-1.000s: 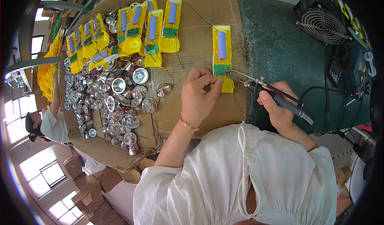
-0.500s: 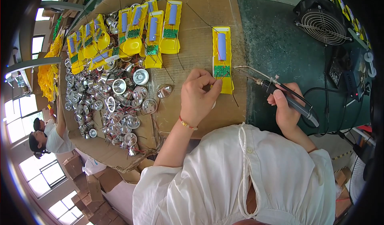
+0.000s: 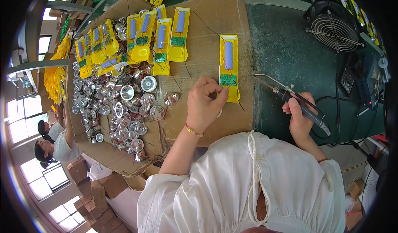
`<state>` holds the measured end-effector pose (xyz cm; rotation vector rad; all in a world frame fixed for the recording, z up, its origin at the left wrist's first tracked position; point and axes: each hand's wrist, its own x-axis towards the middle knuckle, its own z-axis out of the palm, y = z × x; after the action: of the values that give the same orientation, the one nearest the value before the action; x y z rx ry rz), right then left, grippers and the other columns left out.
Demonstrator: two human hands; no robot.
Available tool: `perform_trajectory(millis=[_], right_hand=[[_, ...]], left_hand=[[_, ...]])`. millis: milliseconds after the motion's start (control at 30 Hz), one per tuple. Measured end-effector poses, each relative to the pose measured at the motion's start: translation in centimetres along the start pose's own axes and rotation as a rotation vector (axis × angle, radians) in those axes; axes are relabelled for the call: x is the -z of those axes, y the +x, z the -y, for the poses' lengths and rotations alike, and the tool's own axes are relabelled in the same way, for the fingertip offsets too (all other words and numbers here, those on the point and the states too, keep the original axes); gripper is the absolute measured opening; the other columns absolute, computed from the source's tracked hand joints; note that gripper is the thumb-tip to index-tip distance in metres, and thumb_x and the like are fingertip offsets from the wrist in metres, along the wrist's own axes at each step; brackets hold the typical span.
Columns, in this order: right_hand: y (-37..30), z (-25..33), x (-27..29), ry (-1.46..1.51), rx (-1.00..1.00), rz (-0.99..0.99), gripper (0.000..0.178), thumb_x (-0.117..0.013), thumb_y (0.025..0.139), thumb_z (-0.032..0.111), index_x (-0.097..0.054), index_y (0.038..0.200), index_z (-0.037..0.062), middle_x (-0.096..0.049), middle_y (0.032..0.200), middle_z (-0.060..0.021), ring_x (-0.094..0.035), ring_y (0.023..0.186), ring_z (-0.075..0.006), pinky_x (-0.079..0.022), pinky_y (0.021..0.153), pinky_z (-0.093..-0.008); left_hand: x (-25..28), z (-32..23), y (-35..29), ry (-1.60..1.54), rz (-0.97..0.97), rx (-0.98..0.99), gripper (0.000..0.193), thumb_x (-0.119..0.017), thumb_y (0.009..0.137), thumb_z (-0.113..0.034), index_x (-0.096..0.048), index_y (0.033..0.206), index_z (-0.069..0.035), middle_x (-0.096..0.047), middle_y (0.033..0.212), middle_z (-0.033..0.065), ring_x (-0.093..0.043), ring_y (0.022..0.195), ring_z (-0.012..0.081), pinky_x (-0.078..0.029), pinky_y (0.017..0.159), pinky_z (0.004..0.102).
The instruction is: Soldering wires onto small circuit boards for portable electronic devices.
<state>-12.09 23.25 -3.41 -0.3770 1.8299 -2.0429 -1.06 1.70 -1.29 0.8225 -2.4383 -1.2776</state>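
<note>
My left hand [image 3: 206, 102] is closed in a pinch at the lower end of a yellow plastic housing [image 3: 233, 95]. A thin wire seems to run from its fingertips to the green circuit board [image 3: 228, 80] in the housing. A purple cylindrical battery [image 3: 228, 55] lies above the board. Under the hand, a pale round rim shows in part; the rest is hidden. My right hand [image 3: 301, 116] grips a soldering iron [image 3: 309, 113] with a thin metal feed tube along it. Its tip points left, apart from the board.
Many silver reflector cups [image 3: 120, 108] fill a cardboard box at left, with several wired yellow housings [image 3: 163, 46] along its far side. Cardboard [image 3: 203, 21] covers the work surface. A black fan [image 3: 333, 27] stands far right, near cables [image 3: 338, 100]. Other people [image 3: 62, 144] are at far left.
The soldering iron's tip has drawn slightly to the right, away from the circuit board. My left hand keeps its pinch. The whole view has shifted a little.
</note>
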Motion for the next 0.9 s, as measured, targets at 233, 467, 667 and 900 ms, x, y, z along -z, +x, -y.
perform_trajectory(millis=[233, 467, 667, 900], right_hand=[[0.2, -0.1, 1.3, 0.008, -0.023, -0.038, 0.015, -0.059, 0.083, 0.008, -0.051, 0.091, -0.0029, -0.059, 0.069, -0.0093, -0.056, 0.06, -0.011, -0.047, 0.056, -0.0223], [1.0, -0.1, 1.7, 0.039, -0.044, -0.056, 0.015, -0.059, 0.083, 0.008, -0.051, 0.09, -0.0027, -0.059, 0.069, -0.0092, -0.056, 0.06, -0.0111, -0.047, 0.057, -0.0225], [0.8, 0.1, 1.2, 0.035, -0.044, 0.01, 0.015, -0.06, 0.082, 0.007, -0.051, 0.09, -0.0025, -0.059, 0.069, -0.0091, -0.056, 0.061, -0.0114, -0.048, 0.057, -0.0236], [1.0, 0.7, -1.0, -0.136, 0.243, 0.221, 0.018, -0.068, 0.075, 0.005, -0.057, 0.087, -0.0014, -0.062, 0.073, -0.0079, -0.058, 0.063, -0.011, -0.045, 0.057, -0.0226]], left_hand=[[2.4, 0.6, -0.2, -0.17, -0.051, 0.103, 0.011, -0.065, 0.075, -0.006, -0.066, 0.083, 0.001, -0.062, 0.078, 0.0085, -0.06, 0.062, 0.0137, -0.047, 0.059, 0.0226], [2.8, -1.2, -0.5, 0.224, -0.144, -0.193, 0.014, -0.071, 0.065, -0.006, -0.064, 0.077, -0.002, -0.061, 0.077, 0.0081, -0.059, 0.071, 0.0211, -0.048, 0.064, 0.0286], [-0.6, -0.4, -0.9, 0.185, -0.107, -0.097, 0.011, -0.072, 0.068, -0.008, -0.065, 0.075, -0.003, -0.055, 0.076, 0.0057, -0.051, 0.068, 0.0196, -0.043, 0.057, 0.0301], [-0.4, 0.1, -0.2, 0.017, 0.017, 0.036, 0.009, -0.067, 0.077, -0.006, -0.063, 0.077, 0.002, -0.05, 0.082, 0.0046, -0.051, 0.065, 0.0095, -0.042, 0.057, 0.0218]])
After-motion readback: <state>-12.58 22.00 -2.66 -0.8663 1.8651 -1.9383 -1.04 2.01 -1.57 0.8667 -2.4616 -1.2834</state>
